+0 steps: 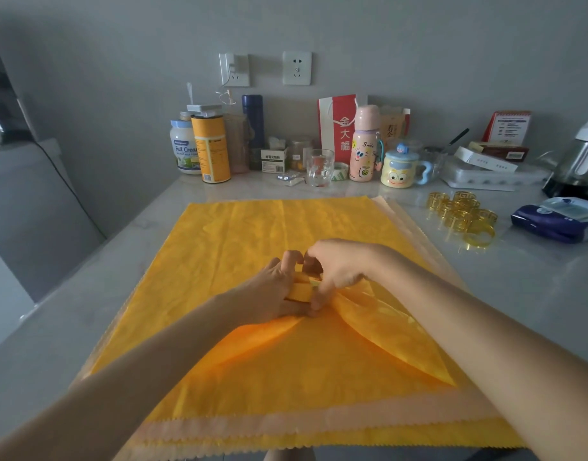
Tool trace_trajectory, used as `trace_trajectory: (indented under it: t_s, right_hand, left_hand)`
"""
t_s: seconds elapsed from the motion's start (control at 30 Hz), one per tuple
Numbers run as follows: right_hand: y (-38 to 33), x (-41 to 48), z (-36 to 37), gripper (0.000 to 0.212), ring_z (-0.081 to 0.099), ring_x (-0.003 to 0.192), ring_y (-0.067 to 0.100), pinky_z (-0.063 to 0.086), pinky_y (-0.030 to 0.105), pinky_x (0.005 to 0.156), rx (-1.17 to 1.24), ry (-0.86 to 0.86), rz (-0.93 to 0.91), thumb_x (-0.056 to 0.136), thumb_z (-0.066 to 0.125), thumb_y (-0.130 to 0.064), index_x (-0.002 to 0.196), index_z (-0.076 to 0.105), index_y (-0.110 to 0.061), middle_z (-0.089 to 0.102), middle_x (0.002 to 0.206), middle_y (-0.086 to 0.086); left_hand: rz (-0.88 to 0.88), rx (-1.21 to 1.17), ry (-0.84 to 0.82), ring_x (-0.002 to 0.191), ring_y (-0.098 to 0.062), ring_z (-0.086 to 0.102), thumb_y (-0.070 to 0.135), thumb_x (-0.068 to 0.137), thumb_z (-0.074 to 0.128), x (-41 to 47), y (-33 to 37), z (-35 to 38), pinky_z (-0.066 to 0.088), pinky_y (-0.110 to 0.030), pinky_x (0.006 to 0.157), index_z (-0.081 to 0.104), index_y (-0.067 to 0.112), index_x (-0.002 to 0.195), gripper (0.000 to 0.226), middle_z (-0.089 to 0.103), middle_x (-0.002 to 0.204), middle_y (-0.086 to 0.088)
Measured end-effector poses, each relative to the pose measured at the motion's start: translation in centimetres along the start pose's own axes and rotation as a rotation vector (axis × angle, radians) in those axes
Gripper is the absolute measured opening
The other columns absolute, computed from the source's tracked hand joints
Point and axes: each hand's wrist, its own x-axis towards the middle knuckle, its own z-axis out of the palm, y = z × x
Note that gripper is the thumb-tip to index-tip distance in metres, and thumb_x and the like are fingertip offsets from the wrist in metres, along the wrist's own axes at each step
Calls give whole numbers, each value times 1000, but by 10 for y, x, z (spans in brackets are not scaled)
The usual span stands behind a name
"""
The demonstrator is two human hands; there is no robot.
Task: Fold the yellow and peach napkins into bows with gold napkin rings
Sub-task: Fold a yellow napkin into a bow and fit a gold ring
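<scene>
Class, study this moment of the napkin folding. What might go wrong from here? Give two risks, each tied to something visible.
1. Both the left hand and the right hand pinch the gathered middle of the yellow napkin, while the gold napkin rings lie apart to the right; releasing one hand to fetch a ring may let the pleats spring open.
2. The napkin lies on a stack of napkins; tugging may drag its top sheets askew.

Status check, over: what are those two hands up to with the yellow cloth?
Left hand and right hand both pinching yellow napkin at its gathered middle. Gold napkin rings piled apart, right. Nothing blocking.
</scene>
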Motion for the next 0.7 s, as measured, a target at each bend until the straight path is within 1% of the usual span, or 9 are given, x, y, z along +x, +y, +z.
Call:
trace_trajectory:
  t_s: [0.07,0.13,0.2,0.27,0.3,0.37,0.47,0.6,0.7]
  right_hand:
    - [2,-1,9,59,50,91,18,45,30,76,8,82,-11,62,86,-29,105,47,-15,46,101,-2]
    - [8,-5,17,67,48,101,16,44,28,85,82,149,-52,63,85,-29,116,46,-14,44,112,-1]
    - [14,-9,17,67,48,115,15,42,29,97,204,152,-43,73,77,-36,127,46,-14,47,128,0]
    - [18,-10,13,57,48,122,19,40,33,101,205,112,3,86,62,-41,132,46,-10,48,137,4]
    - [19,-9,12,52,52,118,21,42,37,100,181,97,9,89,59,-39,129,50,-7,52,134,9]
    - [18,-6,9,41,58,101,22,46,40,91,167,118,-18,84,67,-32,114,60,-4,62,117,13]
    - [15,-5,12,47,57,100,17,49,34,88,192,170,-53,67,83,-20,106,56,-17,59,109,0]
    - [16,-5,21,59,50,103,13,43,23,86,151,269,-113,67,82,-21,117,51,-18,49,115,-1]
    - [26,-9,15,67,48,120,18,41,28,97,140,205,-19,76,74,-38,133,46,-17,48,133,3]
  left_hand:
    - [-8,38,-30,119,-18,35,49,80,64,3,-2,-2,32,-27,99,28,11,131,73,41,130,-2]
    - [-13,89,-52,117,-19,36,50,80,64,6,-3,-2,32,-29,99,32,10,131,72,43,129,-4]
    - [0,144,-57,118,-20,35,52,81,62,9,-3,-2,31,-29,100,33,10,131,72,42,129,-5]
    - [2,159,-46,117,-21,36,55,80,59,8,-2,-1,29,-27,99,34,10,130,72,41,129,-5]
    - [1,160,-45,116,-21,36,56,80,58,8,-2,0,29,-26,98,34,10,129,71,41,128,-6]
    - [1,167,-42,115,-20,37,58,80,57,8,-2,0,28,-25,96,35,10,127,71,42,127,-6]
    - [-2,185,-63,116,-20,37,58,80,57,9,-2,-2,30,-27,99,35,8,129,73,42,129,-5]
    - [-31,182,-103,119,-20,36,57,80,59,10,1,-5,31,-30,101,32,9,133,77,41,132,-5]
    - [-66,129,-126,115,-20,37,56,78,62,11,0,-6,33,-30,95,36,11,126,71,44,126,-5]
